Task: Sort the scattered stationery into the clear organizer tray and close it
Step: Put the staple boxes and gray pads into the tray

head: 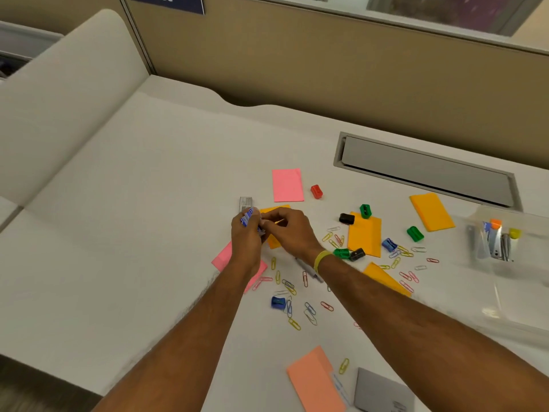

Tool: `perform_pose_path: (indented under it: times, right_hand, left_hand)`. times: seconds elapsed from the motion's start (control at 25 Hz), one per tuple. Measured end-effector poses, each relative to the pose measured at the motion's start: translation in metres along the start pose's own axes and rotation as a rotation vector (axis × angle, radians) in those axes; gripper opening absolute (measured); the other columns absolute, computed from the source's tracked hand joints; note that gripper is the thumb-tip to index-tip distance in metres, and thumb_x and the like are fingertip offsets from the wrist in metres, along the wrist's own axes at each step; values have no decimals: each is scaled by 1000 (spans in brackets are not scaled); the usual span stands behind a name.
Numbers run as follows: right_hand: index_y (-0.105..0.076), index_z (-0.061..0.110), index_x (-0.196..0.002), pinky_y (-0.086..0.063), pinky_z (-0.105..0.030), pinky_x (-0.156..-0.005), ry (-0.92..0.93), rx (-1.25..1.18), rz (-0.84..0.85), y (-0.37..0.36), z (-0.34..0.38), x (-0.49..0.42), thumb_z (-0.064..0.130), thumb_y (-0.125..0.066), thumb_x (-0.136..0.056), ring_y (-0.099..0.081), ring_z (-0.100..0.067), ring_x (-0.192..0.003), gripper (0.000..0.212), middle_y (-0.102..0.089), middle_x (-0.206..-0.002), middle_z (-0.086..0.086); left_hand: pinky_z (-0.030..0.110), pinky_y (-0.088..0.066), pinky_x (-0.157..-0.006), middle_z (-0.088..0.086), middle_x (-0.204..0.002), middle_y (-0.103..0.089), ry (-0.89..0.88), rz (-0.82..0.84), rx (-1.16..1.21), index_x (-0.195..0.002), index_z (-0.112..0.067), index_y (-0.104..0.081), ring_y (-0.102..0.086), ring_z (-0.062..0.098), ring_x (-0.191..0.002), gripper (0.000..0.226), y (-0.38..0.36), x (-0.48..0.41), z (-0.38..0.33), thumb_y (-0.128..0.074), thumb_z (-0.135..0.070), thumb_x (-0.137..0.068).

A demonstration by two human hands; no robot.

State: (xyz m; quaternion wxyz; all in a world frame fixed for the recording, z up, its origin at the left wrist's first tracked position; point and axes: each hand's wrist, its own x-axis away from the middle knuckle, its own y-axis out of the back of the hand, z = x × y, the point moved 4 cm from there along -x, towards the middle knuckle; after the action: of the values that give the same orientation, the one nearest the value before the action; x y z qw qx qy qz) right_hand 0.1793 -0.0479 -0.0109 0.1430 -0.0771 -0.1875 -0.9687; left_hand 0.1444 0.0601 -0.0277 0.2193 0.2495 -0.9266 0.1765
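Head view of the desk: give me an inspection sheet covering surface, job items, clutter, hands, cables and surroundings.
Surface: white desk, items scattered across the middle and right.
Job's things: clear organizer tray at the right edge, a few items inside, lid state unclear; sticky note pads, sharpeners and paper clips loose on the desk.
Clutter: grey box at the near edge.
Grippers: left hand grips small blue boxes; right hand meets it, grasp unclear.
Cables: nothing seen; grey hatch set in the desk.
Surroundings: beige partition behind the desk.

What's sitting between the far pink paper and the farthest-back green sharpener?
A small red sharpener lies there, shown in the head view.
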Motion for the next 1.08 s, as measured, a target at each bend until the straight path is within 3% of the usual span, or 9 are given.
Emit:
perform_pose_path:
  times: [0.12,0.2,0.36,0.6,0.76,0.96,1.08]
  right_hand:
    - [-73,12,-97,-51,-27,-74,14,47,48,-9,6,-15,24,-68,-87,-64,-12,-80,17,-71,-88,2]
    - [-67,10,-107,-47,-28,-77,80,266,77,-17,13,-32,23,-71,-84,-58,-14,-83,27,-66,-98,-3]
    - [-51,13,-128,-45,-40,-92,212,758,210,-43,25,-65,23,-71,-81,-48,-28,-115,52,-51,-126,-10]
    - [-46,16,-135,-46,-41,-91,284,987,291,-60,24,-87,23,-61,-87,-44,-30,-121,51,-48,-132,-8]
    - [-48,15,-132,-44,-38,-91,253,852,272,-54,23,-87,21,-65,-85,-49,-29,-116,51,-52,-127,-9]
    - [-52,11,-131,-51,-26,-85,110,194,125,-27,24,-55,13,-78,-77,-59,-20,-94,60,-55,-118,-10]
    - [-50,10,-134,-55,-27,-84,60,34,114,-11,19,-23,7,-76,-78,-62,-20,-95,62,-54,-123,-9]
  left_hand:
    - [29,-55,-77,14,-119,-61,-3,-52,56,-133,-7,-46,-63,23,-100,35,21,-9,-7,-48,-19,-100]
    - [31,-56,-77,16,-118,-60,6,-67,95,-133,-6,-46,-64,25,-97,34,35,-15,-12,-47,-16,-100]
    - [34,-57,-79,13,-113,-60,20,-75,77,-130,-13,-48,-66,26,-93,31,55,-25,-15,-49,-17,-99]
    - [31,-58,-73,9,-103,-64,27,-90,49,-125,-17,-50,-68,23,-90,27,71,-34,-20,-52,-18,-98]
    - [34,-56,-75,14,-107,-61,64,-65,57,-130,-12,-48,-65,27,-93,32,70,-32,-24,-51,-15,-99]
    - [34,-56,-73,12,-109,-63,87,0,37,-132,-15,-48,-66,24,-92,34,60,-21,-29,-50,-17,-99]
    - [36,-56,-74,16,-113,-62,106,63,20,-133,-11,-48,-67,26,-91,34,43,-8,-27,-50,-15,-99]
